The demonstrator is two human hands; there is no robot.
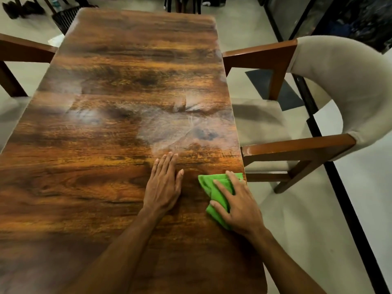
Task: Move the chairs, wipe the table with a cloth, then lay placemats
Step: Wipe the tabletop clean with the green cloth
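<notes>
A long dark wooden table [118, 85] runs away from me, with pale damp streaks across its middle. My right hand [237, 205] presses flat on a folded green cloth [214, 187] near the table's right edge. My left hand [164, 183] lies flat and open on the bare wood just left of the cloth, holding nothing. A chair with wooden arms and a beige padded back [331, 85] stands pulled out from the table's right side. Another chair [19, 52] shows partly at the left edge. No placemats are in view.
A black-framed glass partition [314, 115] runs along the floor behind the right chair. A dark slatted object [65, 16] and dark shapes sit on the floor past the table's far left corner. Chair legs [182, 4] stand beyond the far end.
</notes>
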